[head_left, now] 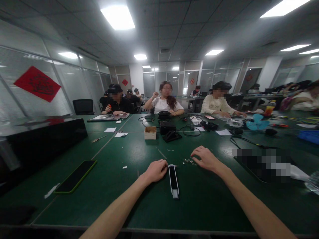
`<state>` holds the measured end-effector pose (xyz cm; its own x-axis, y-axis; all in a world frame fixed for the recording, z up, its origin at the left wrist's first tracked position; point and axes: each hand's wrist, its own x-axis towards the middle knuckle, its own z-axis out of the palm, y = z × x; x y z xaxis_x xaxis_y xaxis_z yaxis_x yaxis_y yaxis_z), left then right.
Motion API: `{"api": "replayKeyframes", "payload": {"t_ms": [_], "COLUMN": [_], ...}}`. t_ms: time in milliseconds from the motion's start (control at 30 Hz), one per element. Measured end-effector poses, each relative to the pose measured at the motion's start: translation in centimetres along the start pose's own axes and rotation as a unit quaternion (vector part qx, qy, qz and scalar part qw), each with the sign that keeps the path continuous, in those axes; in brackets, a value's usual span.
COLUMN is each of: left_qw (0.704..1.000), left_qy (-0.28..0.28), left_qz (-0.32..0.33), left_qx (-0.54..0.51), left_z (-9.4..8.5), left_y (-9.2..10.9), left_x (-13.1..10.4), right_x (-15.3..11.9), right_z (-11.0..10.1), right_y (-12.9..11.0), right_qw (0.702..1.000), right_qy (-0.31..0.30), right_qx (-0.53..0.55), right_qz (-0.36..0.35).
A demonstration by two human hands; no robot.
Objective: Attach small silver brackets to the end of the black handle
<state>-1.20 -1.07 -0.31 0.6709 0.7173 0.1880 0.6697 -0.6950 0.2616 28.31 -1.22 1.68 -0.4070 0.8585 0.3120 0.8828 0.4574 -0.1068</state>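
Device (173, 179) with a slim body, white rim and dark face lies flat on the green table (99, 212), just beside your left hand (156, 171), at about 4 o'clock from it. With 12 pointing away from you, its long axis runs nearly from 12 to 6, the near end swung slightly toward 5 and the far end toward 11. That far end sits at your left fingertips; you are so close there that I cannot tell whether you touch it or stop just short. Your left fingers are curled in and narrow, and their undersides are hidden, so I cannot tell if anything is pinched between them.

Your right hand (206, 160) is farther from the device, which lies at about 8 o'clock from it, with bare table between. What your right hand is nearest to is a scatter of small metal pieces (191, 161), at 9 o'clock from it, right by the fingertips. Those fingers are bent and loosely spread, thumb apart, with no piece visible in their grip. From the device, the scatter lies at about 1 to 2 o'clock, so it sits between your two hands, much nearer the right.

So the layout divides cleanly: left hand for the device's far end, right hand for the pieces. Farther off, a small box (150, 135) stands at 11 o'clock from the device, well apart from both hands.
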Motion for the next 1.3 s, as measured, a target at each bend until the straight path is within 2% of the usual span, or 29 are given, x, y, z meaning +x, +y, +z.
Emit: {"api": "replayKeyframes", "payload": {"t_ms": [100,167,433,633,733,833,933,1100,1300], "left_qw": [1.0,1.0,1.0,0.999,1.0,1.0,1.0,1.0,1.0], "left_qy": [-0.001,0.0,-0.01,-0.019,-0.017,-0.01,-0.003,-0.005,-0.003], "left_qz": [-0.002,-0.001,-0.016,-0.025,-0.025,-0.017,-0.01,-0.014,-0.014], "left_qx": [0.009,0.015,0.009,-0.005,-0.006,-0.002,0.006,0.008,0.009], "left_z": [0.3,0.4,0.0,-0.1,-0.1,-0.1,-0.1,0.0,0.1], "left_y": [-0.1,-0.1,0.3,0.4,0.3,0.3,0.3,0.3,0.2], "left_x": [0.1,0.1,0.2,0.2,0.2,0.1,0.1,0.1,0.1], "right_x": [-0.4,-0.5,-0.3,0.1,0.2,0.3,0.4,0.6,0.6], "right_z": [0.0,0.0,0.7,1.5,1.3,1.4,2.1,3.7,3.8], "right_y": [1.0,1.1,0.9,-0.4,-1.4,-2.5,-4.0,-5.9,-5.9], "right_qw": [0.995,0.99,0.98,0.983,0.99,0.997,0.99,0.978,0.974], "right_qy": [-0.096,-0.139,-0.174,-0.132,-0.079,-0.018,0.013,0.002,-0.003], "right_qx": [-0.023,-0.019,-0.024,-0.091,-0.089,0.011,0.132,0.209,0.224], "right_qz": [0.022,0.036,0.096,0.094,0.075,0.072,0.051,0.028,0.038]}}
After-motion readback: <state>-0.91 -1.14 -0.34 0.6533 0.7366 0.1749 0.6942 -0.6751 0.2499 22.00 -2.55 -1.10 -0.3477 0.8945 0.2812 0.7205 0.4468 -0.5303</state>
